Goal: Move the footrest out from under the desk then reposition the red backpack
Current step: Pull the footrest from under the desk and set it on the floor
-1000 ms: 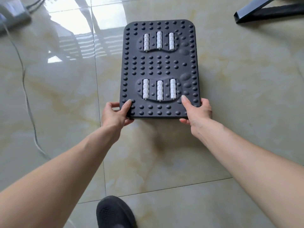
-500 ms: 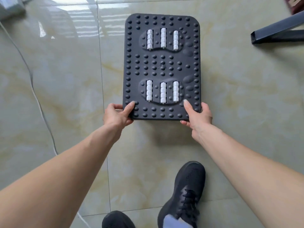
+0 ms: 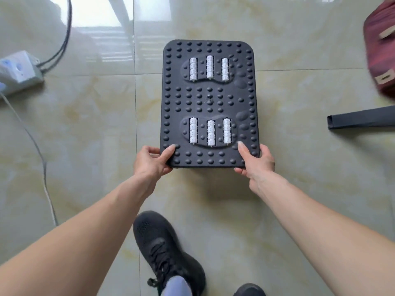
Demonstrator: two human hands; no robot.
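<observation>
Both grips clamp the footrest (image 3: 210, 103) near corners, left hand (image 3: 152, 161) and right hand (image 3: 255, 162), out on open floor (image 3: 299, 189); risks: shoe (image 3: 166, 253) trips backing up, power strip (image 3: 19, 71) cable snags, red backpack (image 3: 380, 45) untouched.

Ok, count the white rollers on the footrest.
6: three side by side in the far foot-shaped recess, three in the near recess of the footrest. None look hidden.
</observation>
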